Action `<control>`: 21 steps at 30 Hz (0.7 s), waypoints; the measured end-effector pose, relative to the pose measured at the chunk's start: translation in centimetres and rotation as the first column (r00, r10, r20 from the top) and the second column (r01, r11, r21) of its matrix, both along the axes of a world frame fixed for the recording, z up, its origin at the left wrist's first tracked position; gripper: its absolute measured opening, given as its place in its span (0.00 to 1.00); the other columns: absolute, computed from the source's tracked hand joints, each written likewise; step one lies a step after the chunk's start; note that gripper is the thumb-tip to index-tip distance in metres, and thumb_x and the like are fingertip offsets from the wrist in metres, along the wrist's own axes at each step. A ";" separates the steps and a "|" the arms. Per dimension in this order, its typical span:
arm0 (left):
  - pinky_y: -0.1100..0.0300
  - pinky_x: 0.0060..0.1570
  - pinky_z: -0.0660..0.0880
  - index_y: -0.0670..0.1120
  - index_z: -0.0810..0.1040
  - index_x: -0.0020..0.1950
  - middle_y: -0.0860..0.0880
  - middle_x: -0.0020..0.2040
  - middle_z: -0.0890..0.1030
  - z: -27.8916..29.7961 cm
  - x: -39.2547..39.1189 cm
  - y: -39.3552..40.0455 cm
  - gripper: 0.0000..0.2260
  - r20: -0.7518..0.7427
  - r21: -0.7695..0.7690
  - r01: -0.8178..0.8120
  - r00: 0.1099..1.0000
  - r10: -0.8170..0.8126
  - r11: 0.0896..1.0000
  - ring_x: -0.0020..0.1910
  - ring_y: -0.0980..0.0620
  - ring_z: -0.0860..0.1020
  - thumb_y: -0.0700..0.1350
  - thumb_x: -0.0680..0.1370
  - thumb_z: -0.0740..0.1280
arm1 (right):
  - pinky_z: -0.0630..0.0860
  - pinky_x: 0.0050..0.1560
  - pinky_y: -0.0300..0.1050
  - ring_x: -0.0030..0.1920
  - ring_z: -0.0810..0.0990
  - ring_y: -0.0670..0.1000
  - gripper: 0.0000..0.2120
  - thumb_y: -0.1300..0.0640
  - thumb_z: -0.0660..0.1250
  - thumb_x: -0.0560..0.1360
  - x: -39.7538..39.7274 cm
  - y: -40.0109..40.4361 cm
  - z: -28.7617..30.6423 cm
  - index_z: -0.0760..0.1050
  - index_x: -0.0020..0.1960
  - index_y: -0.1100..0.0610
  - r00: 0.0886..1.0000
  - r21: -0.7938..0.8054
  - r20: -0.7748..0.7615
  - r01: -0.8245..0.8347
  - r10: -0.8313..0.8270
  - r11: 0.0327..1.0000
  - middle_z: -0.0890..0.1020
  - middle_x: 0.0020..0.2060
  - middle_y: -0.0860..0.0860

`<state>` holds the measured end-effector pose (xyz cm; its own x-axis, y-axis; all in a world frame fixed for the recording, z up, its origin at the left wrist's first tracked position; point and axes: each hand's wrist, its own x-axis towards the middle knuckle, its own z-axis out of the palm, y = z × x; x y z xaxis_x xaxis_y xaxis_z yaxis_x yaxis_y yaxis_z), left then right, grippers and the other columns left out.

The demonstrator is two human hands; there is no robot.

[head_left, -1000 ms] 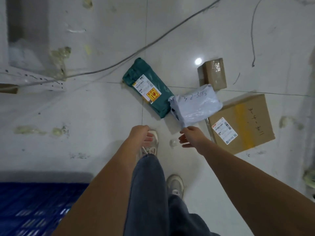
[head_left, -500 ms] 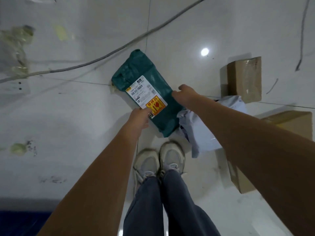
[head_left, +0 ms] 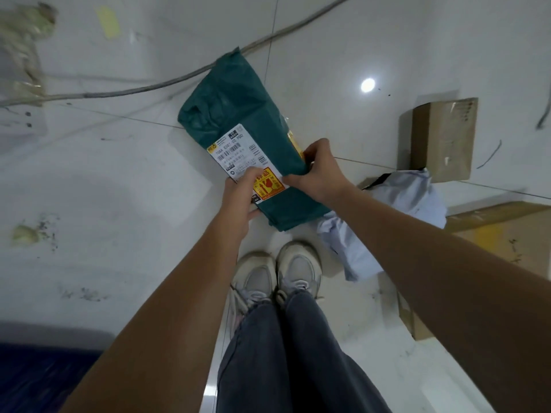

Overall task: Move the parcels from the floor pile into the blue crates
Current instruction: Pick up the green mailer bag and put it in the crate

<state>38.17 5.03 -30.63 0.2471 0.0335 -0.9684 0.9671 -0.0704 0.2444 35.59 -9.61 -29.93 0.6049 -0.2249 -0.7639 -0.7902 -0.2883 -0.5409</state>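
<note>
A dark green parcel bag [head_left: 235, 114] with a white shipping label and a yellow-red sticker is raised off the floor in front of me. My left hand [head_left: 243, 195] grips its near left edge, fingers over the label. My right hand [head_left: 316, 171] grips its right edge, thumb on top. A pale grey parcel bag [head_left: 405, 204] lies on the floor to the right, partly under my right forearm. A small cardboard box [head_left: 444, 138] stands behind it. A large cardboard box [head_left: 501, 234] lies at the far right. A blue crate's corner [head_left: 38, 380] shows at the bottom left.
A grey cable [head_left: 179, 80] runs across the white tiled floor behind the green parcel. My two shoes [head_left: 277, 272] stand just below the parcel. Dirty stains mark the floor at the left [head_left: 26, 234].
Both hands reached forward from near my shoes to the green parcel and took hold of it; its near end has come up off the floor, and the view has moved closer.
</note>
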 end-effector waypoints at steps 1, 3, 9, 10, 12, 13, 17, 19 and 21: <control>0.54 0.50 0.76 0.50 0.70 0.65 0.50 0.50 0.79 0.7 0.1 0.1 0.19 0.005 -0.006 -0.005 1.000 0.005 1.000 0.54 0.49 0.77 0.51 0.74 0.66 | 0.72 0.42 0.39 0.43 0.73 0.47 0.31 0.55 0.75 0.67 -0.1 0.4 0.8 0.61 0.62 0.57 0.999 -0.008 0.043 0.007 -0.007 1.000 0.70 0.41 0.43; 0.51 0.56 0.73 0.49 0.71 0.63 0.50 0.52 0.77 2.3 0.6 0.5 0.18 0.016 0.011 0.000 1.000 0.000 1.000 0.59 0.48 0.74 0.54 0.75 0.64 | 0.73 0.49 0.43 0.48 0.74 0.49 0.33 0.53 0.75 0.66 -0.3 1.5 2.5 0.65 0.66 0.56 0.986 -0.109 0.152 -0.044 0.061 0.993 0.73 0.47 0.46; 0.41 0.60 0.72 0.48 0.74 0.66 0.42 0.64 0.78 9.2 2.8 4.4 0.26 -0.067 -0.433 -0.446 0.883 0.465 0.783 0.62 0.40 0.76 0.63 0.76 0.57 | 0.76 0.41 0.52 0.45 0.77 0.64 0.19 0.66 0.76 0.57 -2.9 3.6 9.4 0.76 0.47 0.67 0.778 -0.601 0.368 -0.219 0.510 0.769 0.78 0.46 0.64; 0.40 0.60 0.72 0.49 0.77 0.64 0.43 0.63 0.79 10.4 2.9 5.4 0.25 -0.073 -0.478 -0.455 0.873 0.482 0.751 0.61 0.40 0.78 0.63 0.76 0.56 | 0.77 0.41 0.52 0.44 0.78 0.63 0.18 0.68 0.75 0.56 -3.5 3.5 10.5 0.77 0.45 0.67 0.741 -0.655 0.377 -0.210 0.555 0.726 0.79 0.45 0.64; 0.40 0.57 0.74 0.50 0.83 0.55 0.45 0.60 0.81 12.7 3.1 7.4 0.25 -0.085 -0.502 -0.427 0.890 0.449 0.752 0.58 0.41 0.79 0.65 0.75 0.57 | 0.75 0.44 0.50 0.46 0.77 0.60 0.15 0.70 0.75 0.58 -4.4 3.4 12.5 0.79 0.44 0.66 0.663 -0.736 0.395 -0.186 0.636 0.651 0.81 0.45 0.63; 0.41 0.55 0.75 0.50 0.85 0.52 0.45 0.58 0.82 13.8 3.1 8.1 0.26 -0.101 -0.499 -0.395 0.910 0.401 0.771 0.57 0.41 0.80 0.67 0.73 0.59 | 0.74 0.45 0.50 0.46 0.78 0.60 0.14 0.70 0.74 0.59 -4.7 3.3 13.4 0.79 0.45 0.65 0.624 -0.764 0.400 -0.178 0.671 0.621 0.81 0.46 0.63; 0.51 0.44 0.81 0.48 0.84 0.53 0.46 0.54 0.84 17.6 3.2 9.3 0.26 -0.123 -0.470 -0.165 0.985 0.121 0.867 0.51 0.47 0.83 0.65 0.64 0.68 | 0.67 0.48 0.49 0.50 0.73 0.56 0.18 0.69 0.71 0.64 -6.2 3.3 16.2 0.71 0.51 0.61 0.490 -0.813 0.430 -0.153 0.758 0.561 0.83 0.47 0.60; 0.57 0.35 0.81 0.48 0.82 0.52 0.48 0.46 0.86 18.9 3.0 8.8 0.19 -0.111 -0.400 0.020 0.991 -0.071 0.916 0.42 0.51 0.85 0.57 0.66 0.71 | 0.67 0.49 0.48 0.51 0.72 0.56 0.16 0.68 0.68 0.66 -7.1 3.7 17.5 0.69 0.52 0.60 0.465 -0.833 0.416 -0.148 0.781 0.532 0.83 0.47 0.60; 0.60 0.31 0.79 0.47 0.80 0.52 0.48 0.43 0.86 19.8 2.4 7.9 0.14 -0.124 -0.341 0.207 0.957 -0.262 0.917 0.38 0.51 0.85 0.48 0.69 0.73 | 0.67 0.51 0.48 0.53 0.72 0.55 0.16 0.67 0.67 0.67 -7.9 4.1 18.8 0.69 0.52 0.59 0.480 -0.835 0.382 -0.187 0.790 0.518 0.83 0.48 0.59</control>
